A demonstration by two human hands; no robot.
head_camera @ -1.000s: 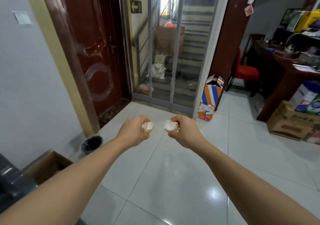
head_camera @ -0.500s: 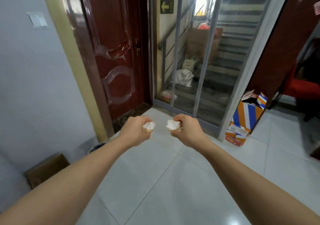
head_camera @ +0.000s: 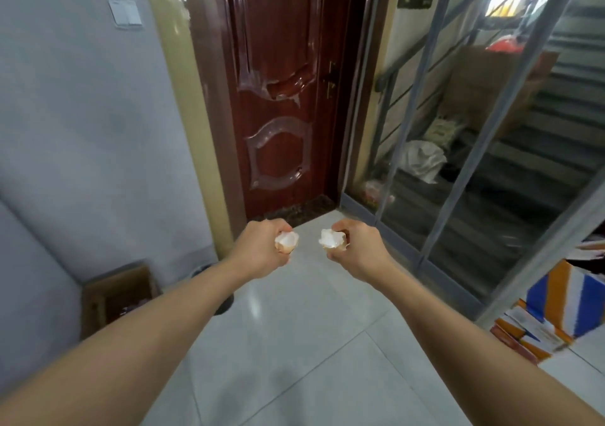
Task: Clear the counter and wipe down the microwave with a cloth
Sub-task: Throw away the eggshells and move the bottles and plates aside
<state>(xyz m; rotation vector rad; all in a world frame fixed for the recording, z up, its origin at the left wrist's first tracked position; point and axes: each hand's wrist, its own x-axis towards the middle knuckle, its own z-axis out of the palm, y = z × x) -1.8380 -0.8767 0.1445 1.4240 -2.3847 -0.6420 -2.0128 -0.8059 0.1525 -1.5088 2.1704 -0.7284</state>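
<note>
The left hand is curled round a broken eggshell piece, white inside and tan at the rim, and the right hand grips a second eggshell piece the same way. The two pieces are held near each other but apart, out over the pale tiled floor. Beyond them stands a dark red door. At near left an open cardboard box sits against the grey wall, with a dark bin just beside it, mostly hidden by the left forearm. On the right a glass partition shows stairs; a striped orange-and-blue box sits at its foot.
</note>
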